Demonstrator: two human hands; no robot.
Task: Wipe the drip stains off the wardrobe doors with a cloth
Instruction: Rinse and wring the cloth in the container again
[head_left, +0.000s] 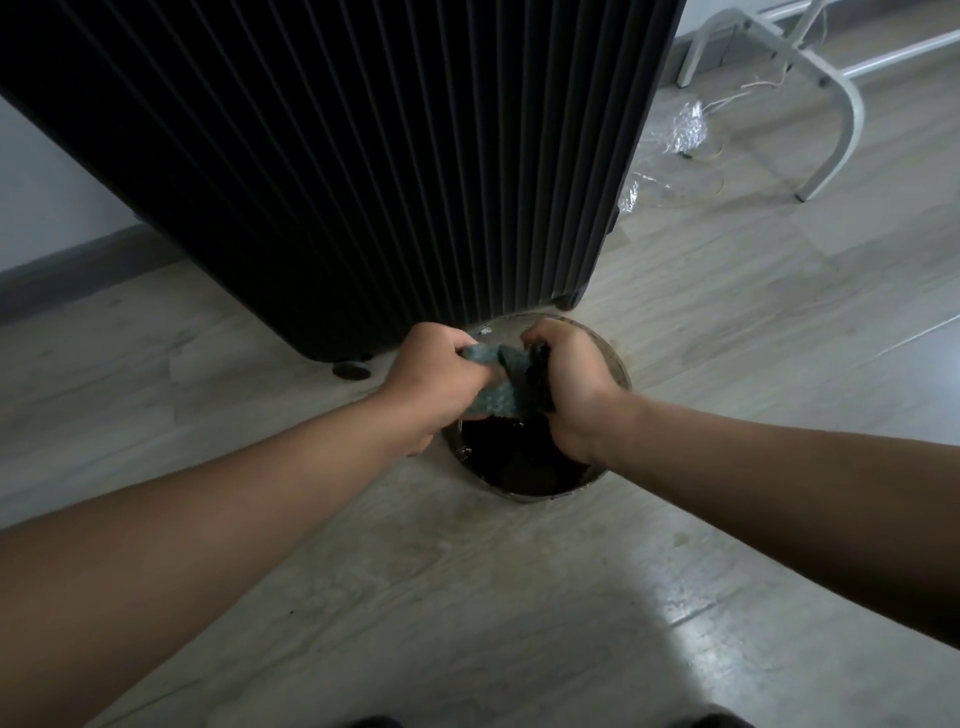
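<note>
A grey-blue cloth (503, 382) is bunched between both hands just above a round bowl (615, 364) of dark water on the floor. My left hand (436, 374) grips the cloth's left end with curled fingers. My right hand (569, 382) grips the right end, where the fabric looks dark. The tall black wardrobe (337, 156) with ribbed doors stands right behind the bowl, its bottom edge almost touching the rim. No drip stains can be made out on the dark ribs.
Pale wood-look floor (467, 571) spreads all around. A white metal frame (836, 98) and crumpled clear plastic (680, 127) lie at the back right. A grey skirting board (78, 265) runs along the left wall. A small round foot (352, 371) sits under the wardrobe.
</note>
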